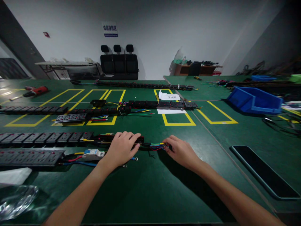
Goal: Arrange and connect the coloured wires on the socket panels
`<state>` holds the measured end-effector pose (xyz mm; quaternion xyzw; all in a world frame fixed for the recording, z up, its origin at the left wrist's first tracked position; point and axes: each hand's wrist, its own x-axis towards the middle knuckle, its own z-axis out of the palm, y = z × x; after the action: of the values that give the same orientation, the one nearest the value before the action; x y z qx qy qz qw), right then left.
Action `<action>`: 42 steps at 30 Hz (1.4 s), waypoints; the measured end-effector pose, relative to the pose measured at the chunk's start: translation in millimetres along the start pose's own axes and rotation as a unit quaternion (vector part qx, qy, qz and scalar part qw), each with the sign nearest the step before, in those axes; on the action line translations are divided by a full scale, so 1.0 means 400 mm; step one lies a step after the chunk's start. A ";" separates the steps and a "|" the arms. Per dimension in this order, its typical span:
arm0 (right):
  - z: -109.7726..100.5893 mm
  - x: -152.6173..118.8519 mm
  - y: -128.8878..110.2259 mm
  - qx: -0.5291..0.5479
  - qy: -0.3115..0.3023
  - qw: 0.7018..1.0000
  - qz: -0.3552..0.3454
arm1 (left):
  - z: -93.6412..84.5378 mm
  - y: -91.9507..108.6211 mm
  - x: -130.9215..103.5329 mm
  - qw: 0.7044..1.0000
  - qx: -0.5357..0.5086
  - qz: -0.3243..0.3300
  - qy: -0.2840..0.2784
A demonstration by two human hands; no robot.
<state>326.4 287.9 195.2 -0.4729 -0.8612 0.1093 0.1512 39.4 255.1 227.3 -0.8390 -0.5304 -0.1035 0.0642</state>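
A black socket strip [49,138] runs in from the left. At its right end is a dark module [141,140], and my left hand [124,144] lies over it with fingers and thumb closed round its sides. Coloured wires [156,145], green, yellow, blue and red, come out to the right of this module. My right hand [178,149] pinches their far ends between thumb and fingers. Just left of my left wrist is a small white circuit breaker [94,154], wired to a second socket strip [30,157]. Blue wires with ring terminals [135,159] stick out beneath my left hand.
Further back lie more socket strips [145,104] and white paper [168,95]. A red power drill [36,91] rests at the far left. On the right are a blue bin [255,100] and a phone [263,172]. Clear plastic [17,201] sits at the near left.
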 end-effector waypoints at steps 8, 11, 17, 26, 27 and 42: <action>-0.011 -0.003 -0.006 0.002 -0.022 1.000 -0.003 | 0.003 -0.001 -0.001 1.000 0.000 0.004 0.005; -0.007 -0.004 -0.004 -0.003 -0.017 1.000 -0.008 | 0.004 -0.003 -0.002 1.000 0.003 0.005 0.004; 0.006 -0.006 0.008 -0.014 -0.003 1.000 -0.027 | 0.004 -0.006 -0.004 1.000 0.001 0.010 0.005; -0.002 -0.003 -0.003 -0.035 -0.002 0.999 -0.009 | 0.000 -0.003 -0.002 1.000 0.004 0.007 0.003; -0.003 -0.003 -0.004 -0.036 0.000 0.999 -0.008 | 0.001 -0.003 -0.002 1.000 0.003 0.008 0.002; 0.000 -0.007 0.008 0.027 0.055 0.997 -0.043 | -0.005 -0.003 -0.004 1.000 0.005 0.012 -0.008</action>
<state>330.2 287.4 193.6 -0.4361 -0.8680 0.0993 0.2155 37.2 253.8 228.6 -0.8460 -0.5209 -0.0935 0.0655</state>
